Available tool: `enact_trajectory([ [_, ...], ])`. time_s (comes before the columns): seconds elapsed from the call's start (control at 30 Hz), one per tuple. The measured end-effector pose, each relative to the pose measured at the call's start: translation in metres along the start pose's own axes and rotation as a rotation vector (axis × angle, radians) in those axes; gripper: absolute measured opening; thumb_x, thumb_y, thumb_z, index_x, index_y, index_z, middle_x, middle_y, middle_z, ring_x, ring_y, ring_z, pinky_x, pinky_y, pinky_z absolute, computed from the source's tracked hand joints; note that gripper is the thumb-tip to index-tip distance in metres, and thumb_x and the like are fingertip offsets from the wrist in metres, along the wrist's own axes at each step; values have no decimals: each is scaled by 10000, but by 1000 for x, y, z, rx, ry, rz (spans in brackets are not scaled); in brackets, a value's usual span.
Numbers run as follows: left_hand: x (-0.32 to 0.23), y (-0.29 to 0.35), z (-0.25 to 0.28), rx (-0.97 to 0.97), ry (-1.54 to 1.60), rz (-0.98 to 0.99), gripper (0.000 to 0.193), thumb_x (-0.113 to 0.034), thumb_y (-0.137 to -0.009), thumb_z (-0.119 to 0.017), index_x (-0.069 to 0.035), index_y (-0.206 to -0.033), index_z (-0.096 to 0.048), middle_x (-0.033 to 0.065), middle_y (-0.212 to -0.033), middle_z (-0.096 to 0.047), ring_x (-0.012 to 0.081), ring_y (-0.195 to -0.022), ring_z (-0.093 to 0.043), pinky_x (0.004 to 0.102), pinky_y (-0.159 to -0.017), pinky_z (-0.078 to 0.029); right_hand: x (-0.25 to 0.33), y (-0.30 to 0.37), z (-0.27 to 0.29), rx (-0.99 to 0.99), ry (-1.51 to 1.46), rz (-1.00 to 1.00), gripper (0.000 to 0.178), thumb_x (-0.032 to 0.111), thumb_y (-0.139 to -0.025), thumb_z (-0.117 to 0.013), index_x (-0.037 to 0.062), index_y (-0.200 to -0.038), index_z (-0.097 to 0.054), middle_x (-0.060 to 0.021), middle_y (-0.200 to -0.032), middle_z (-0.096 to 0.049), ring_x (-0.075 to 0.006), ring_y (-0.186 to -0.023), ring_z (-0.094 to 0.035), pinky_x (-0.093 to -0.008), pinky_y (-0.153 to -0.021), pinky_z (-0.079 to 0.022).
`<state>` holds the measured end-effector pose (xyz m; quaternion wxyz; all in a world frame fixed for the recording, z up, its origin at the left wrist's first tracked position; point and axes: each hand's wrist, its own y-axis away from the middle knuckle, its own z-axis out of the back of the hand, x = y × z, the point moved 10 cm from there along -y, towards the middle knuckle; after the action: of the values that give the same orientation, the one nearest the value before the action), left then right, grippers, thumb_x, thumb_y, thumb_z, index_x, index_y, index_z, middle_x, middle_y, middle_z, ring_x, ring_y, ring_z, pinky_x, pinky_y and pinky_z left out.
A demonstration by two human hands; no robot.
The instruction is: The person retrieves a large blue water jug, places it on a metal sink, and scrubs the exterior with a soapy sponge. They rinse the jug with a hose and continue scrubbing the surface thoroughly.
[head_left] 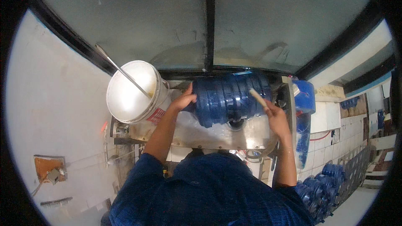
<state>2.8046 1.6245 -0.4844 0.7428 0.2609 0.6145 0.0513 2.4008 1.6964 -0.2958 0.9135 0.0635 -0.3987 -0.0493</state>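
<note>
A large ribbed blue water jug [228, 100] lies on its side above a wet metal worktop [188, 137]. My left hand [184, 100] grips the jug's left end, its thumb up along the plastic and its other fingers partly hidden. On the other side, my right hand [277, 119] is closed round a narrow cream-coloured tool [256, 96] like a handle or scraper; its exact kind does not show. The tool's far tip lies against or just in front of the jug's ribbed wall. Below the jug, a dark round opening [236, 124] shows in the worktop.
At the left stands a white bucket [133, 79] with a long metal rod [119, 68] leaning in it. A blue container [304, 96] sits right of the worktop. Several blue jugs [320, 186] stand low at the right. Dark-framed glass panes [134, 21] rise behind.
</note>
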Motion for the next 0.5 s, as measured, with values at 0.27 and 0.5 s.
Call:
enact_trajectory([
  [0.27,-83,21,-36,-460,-466,-343,745,-417,-1058,-471,-30,-1611,-155,201,-1676,-174,384,-1546,-175,453,-1251,-175,123,6,-107,422,45,182,401,236,-1024,-585,127,-1409,-596,-191,-1330,-646,-350,-1165,-672,-384,-994,-499],
  [0.5,-26,42,-15,-223,-643,-490,963,-470,-884,-716,-3,-1577,-237,255,-1593,-326,408,-1467,-337,457,-1194,-299,139,12,-124,406,3,221,397,247,-1014,-576,135,-1393,-607,-214,-1270,-659,-422,-1135,-648,-444,-978,-509],
])
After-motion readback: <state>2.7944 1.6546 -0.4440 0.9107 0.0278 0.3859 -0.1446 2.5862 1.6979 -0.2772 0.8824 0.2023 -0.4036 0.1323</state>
